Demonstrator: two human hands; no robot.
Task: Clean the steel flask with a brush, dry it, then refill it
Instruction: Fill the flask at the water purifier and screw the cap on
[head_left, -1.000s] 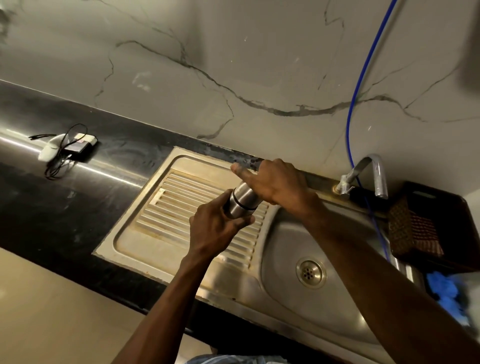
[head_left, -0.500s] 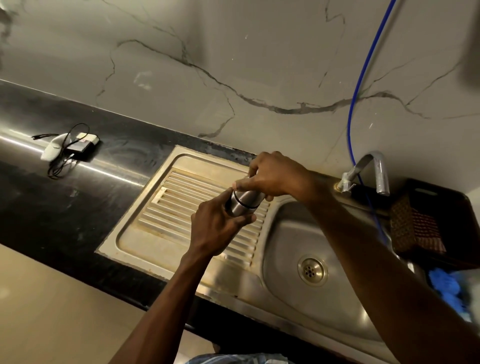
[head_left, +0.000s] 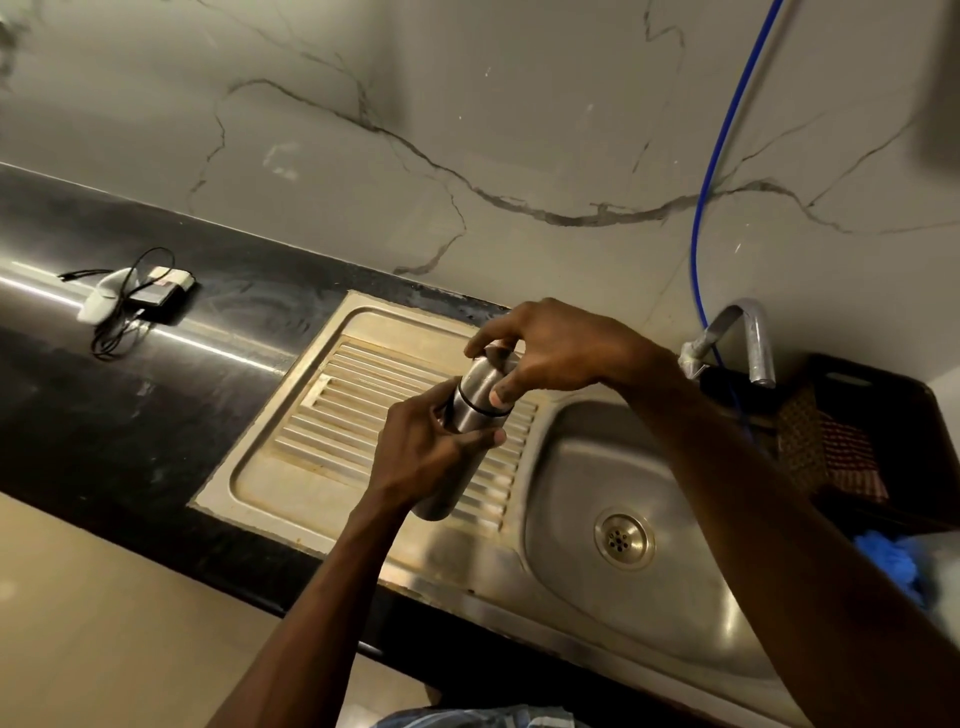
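**Flask held over the drainboard, both hands on it**

Marble-veined wall (head_left: 519, 130) ran across the top of my view, with a black countertop (head_left: 130, 415) below it. Set into the counter was the steel sink (head_left: 649, 597): ribbed drainboard (head_left: 332, 415) on the left, bowl with its drain (head_left: 621, 538) on the right. A tap (head_left: 748, 338) stood at the back rim, and a blue hose (head_left: 711, 171) came down the wall beside it. A dark crate (head_left: 872, 415) sat to the right of the tap.

The steel flask (head_left: 475, 405) was tilted above the drainboard, top end pointing away from me. My left hand (head_left: 421, 447) was wrapped round its body, thumb across the front. My right hand (head_left: 550, 348) came in from the right, fingers and thumb curled over the cap end (head_left: 491, 371), above the dark ring. I could not tell whether the cap had loosened.

Far left on the counter lay a small white device tangled with a black cable (head_left: 130, 296).
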